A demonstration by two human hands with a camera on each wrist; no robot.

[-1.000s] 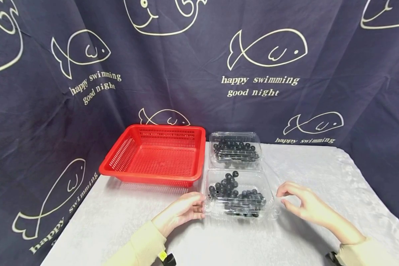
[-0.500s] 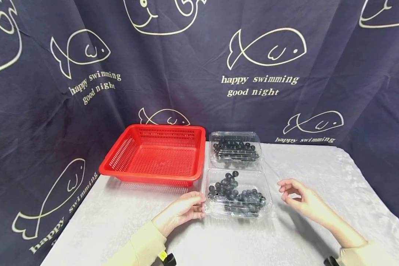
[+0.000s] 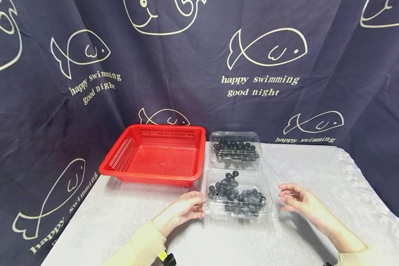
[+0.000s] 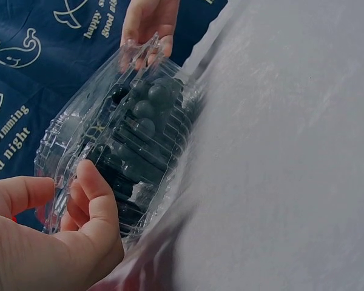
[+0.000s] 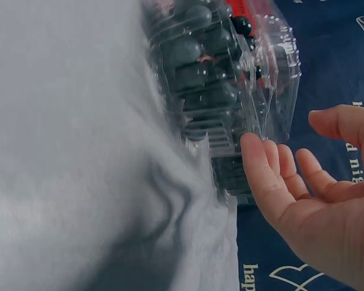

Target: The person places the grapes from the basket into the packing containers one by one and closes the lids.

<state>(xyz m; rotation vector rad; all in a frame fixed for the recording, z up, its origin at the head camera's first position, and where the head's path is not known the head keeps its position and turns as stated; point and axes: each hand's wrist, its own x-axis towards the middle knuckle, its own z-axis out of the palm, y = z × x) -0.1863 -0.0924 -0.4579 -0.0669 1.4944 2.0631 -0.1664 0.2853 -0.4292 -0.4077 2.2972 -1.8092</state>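
A clear plastic clamshell box (image 3: 234,208) with dark round grapes (image 3: 249,197) stands near the table's middle, its lid lying over them. At its left end my left hand (image 3: 183,210) holds the rim; in the left wrist view the thumb (image 4: 36,191) is on one side of the edge, curled fingers (image 4: 97,194) on the other. My right hand (image 3: 302,203) hovers just off the box's right end, fingers loosely bent, nothing between them. In the right wrist view its fingertips (image 5: 255,145) appear close to the box edge; contact cannot be told there.
Behind the front box stands a second clear box (image 3: 236,137) of dark grapes. A red perforated plastic basket (image 3: 119,173) sits to the left. A pale cloth (image 3: 322,170) covers the table, and a dark blue fish-print curtain (image 3: 199,74) hangs behind and at the sides.
My right hand has drawn slightly away from the box, its fingers shifting. The front box's right edge looks narrower and the grapes under the lid hazier. My left hand has stayed in place.
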